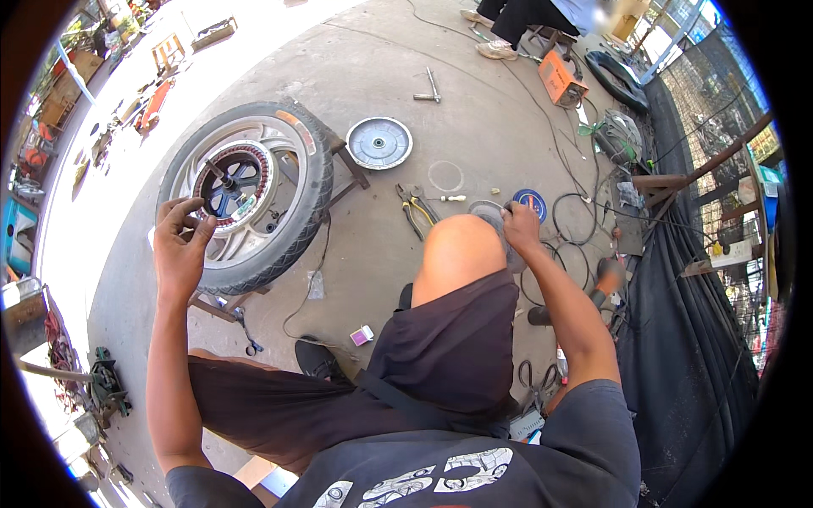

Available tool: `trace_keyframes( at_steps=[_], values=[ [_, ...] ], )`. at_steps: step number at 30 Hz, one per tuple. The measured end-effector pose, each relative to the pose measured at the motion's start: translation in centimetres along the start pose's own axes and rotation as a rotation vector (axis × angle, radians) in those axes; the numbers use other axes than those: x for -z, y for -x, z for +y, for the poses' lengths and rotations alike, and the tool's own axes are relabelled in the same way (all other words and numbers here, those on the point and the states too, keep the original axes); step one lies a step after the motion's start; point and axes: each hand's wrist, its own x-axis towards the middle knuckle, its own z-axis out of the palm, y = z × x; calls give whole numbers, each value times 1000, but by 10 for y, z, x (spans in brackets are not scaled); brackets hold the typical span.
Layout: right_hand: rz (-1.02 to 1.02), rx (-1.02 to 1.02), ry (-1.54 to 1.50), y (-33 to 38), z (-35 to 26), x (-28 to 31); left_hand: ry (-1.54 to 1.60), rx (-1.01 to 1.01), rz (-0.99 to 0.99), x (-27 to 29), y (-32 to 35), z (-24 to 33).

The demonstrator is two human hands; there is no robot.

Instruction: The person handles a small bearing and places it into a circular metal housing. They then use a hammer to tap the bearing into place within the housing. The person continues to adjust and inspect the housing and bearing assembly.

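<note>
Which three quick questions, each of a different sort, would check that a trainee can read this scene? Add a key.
1. Multiple choice: which of the wearer's hands is nearer the spoked wheel? A: the left hand; B: the right hand.
2. True or false: the round metal disc lies inside the wheel's rim.
3. Fill in: the pliers on the ground have black and ____ handles.

Key: 1. A. 2. False; the round metal disc lies beside the wheel. 3. Yellow.

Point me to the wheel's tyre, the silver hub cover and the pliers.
Wheel's tyre (318,173), head view: right-hand tread.
Silver hub cover (378,143), head view: centre.
Pliers (414,202), head view: around the pivot.
</note>
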Motion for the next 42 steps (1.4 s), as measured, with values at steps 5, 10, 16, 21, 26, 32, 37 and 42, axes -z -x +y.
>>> trace_keyframes(
  at_steps=[5, 10, 16, 21, 26, 32, 37, 42],
  values=[
    [-65, 49, 69, -7, 12, -7, -24, 15, -13, -3, -5, -1],
    [-76, 166, 79, 5, 18, -23, -48, -18, -40, -7, -7, -6],
    [-169, 333, 111, 51, 9, -38, -70, 2, -67, -9, -8, -4],
    [-303, 382, 205, 95, 20, -55, -53, -15, -97, -11, -10, -11],
    [-337, 349, 232, 110, 29, -65, -34, -2, -101, -13, -9, -9],
    [-434, 358, 219, 115, 37, -67, -18, -6, -89, -15, -9, -7],
    [-489, 369, 194, 123, 48, -75, 7, -15, -72, -17, -9, -2],
    [-463, 236, 45, 113, 40, -71, 51, 5, -77, -17, -9, -1]
  ],
)
